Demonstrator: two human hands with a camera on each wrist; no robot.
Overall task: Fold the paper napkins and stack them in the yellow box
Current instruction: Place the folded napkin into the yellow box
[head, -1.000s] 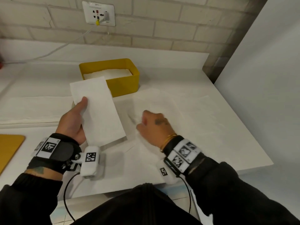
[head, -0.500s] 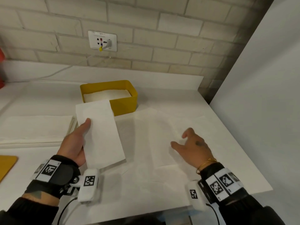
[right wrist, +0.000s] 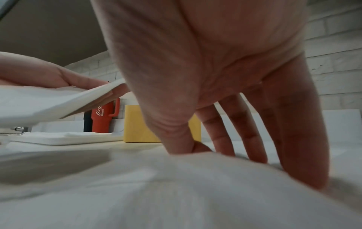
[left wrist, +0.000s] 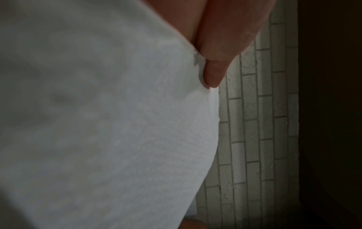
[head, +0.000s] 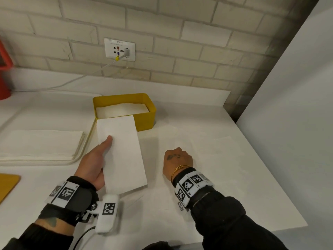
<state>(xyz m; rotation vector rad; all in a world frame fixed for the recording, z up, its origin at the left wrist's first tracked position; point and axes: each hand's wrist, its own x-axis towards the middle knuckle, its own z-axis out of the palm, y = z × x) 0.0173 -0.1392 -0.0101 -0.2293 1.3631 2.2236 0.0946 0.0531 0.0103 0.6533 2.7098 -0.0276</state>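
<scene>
My left hand (head: 106,143) holds a folded white napkin (head: 122,154) above the table, thumb on top and fingers hidden beneath; its far end overlaps the near wall of the yellow box (head: 146,120). White folded napkins (head: 122,110) lie inside the box. In the left wrist view the napkin (left wrist: 107,124) fills most of the picture under my thumb. My right hand (head: 177,159) points its fingers down onto a flat unfolded napkin (head: 201,145) on the table. In the right wrist view thumb and forefinger (right wrist: 188,147) pinch up a ridge of that napkin (right wrist: 176,178).
A stack of unfolded napkins (head: 39,145) lies on a white tray (head: 79,157) at the left. A yellow board (head: 7,184) sits at the left edge, a red tumbler (right wrist: 103,117) behind. The wall socket (head: 119,49) carries a plug and cable. The table's edge (head: 270,168) runs along the right.
My right hand swung out to the right with spread fingers, then came back to the middle with fingers down on the flat napkin. The left hand keeps the folded napkin, now nearer the box.
</scene>
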